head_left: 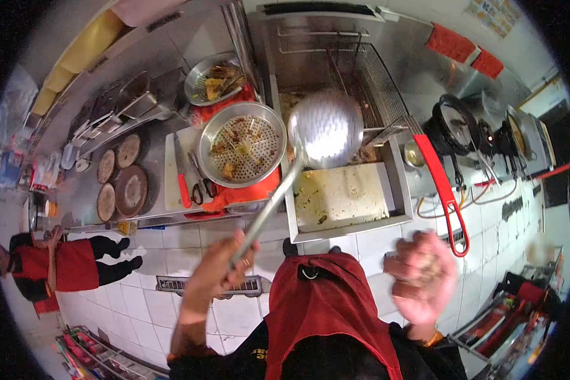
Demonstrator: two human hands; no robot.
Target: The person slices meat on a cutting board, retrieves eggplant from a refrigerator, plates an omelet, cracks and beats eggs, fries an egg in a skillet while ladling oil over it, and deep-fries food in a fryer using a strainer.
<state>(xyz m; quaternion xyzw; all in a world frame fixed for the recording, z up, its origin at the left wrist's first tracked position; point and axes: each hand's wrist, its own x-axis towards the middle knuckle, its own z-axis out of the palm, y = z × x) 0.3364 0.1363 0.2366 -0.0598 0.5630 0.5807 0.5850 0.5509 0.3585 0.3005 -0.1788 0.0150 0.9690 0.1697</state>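
My left hand (225, 265) is wrapped round the long metal handle of a skimmer (326, 130). The skimmer's round perforated head, blurred and shiny, is over the deep fryer (294, 82), just beyond the crumb-dotted metal tray (342, 196). My right hand (424, 275) is raised on the right with its fingers curled in; motion blurs it, and whatever it may hold cannot be made out. Near it hangs the red handle of a wire fry basket (386, 82). Left of the skimmer sits a perforated metal bowl (240, 144) with fried bits.
Another bowl with fried food (215, 79) stands behind. Scissors (202, 190) and a red-handled knife (182, 180) lie on a white cutting board (171, 168). Several round brown discs (132, 190) are farther left. Black pans (456, 123) are on the right. Another person (69, 263) stands at left.
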